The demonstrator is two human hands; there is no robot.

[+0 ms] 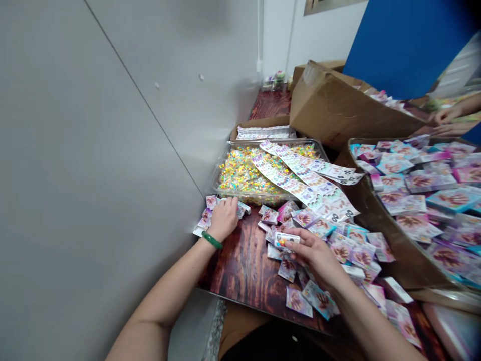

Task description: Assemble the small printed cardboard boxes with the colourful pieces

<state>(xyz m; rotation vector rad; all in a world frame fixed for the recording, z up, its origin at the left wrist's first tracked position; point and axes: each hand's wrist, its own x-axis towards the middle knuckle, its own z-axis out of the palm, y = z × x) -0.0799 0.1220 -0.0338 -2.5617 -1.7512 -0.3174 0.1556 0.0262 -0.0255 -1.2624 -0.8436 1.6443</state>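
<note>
My left hand (224,216), with a green bangle (212,239) on the wrist, reaches to a few small printed boxes (206,218) by the wall. Its fingers curl downward, and their tips are hidden. My right hand (313,253) pinches a small white packet (286,240) showing red, yellow and blue pieces, between thumb and fingers. Below and around that hand lie many purple, pink and blue boxes (361,255) with pictures of hands. Printed sticker strips (300,175) drape over a clear plastic tray (221,190) full of small packets of coloured pieces (240,170).
A cardboard carton (379,220) heaped with similar boxes stands at the right. Behind it, another carton (323,105) leans. A low box (244,123) of printed sheets sits behind the tray. The grey wall (112,175) borders the wooden table (240,265). Another person's hands (447,120) are at far right.
</note>
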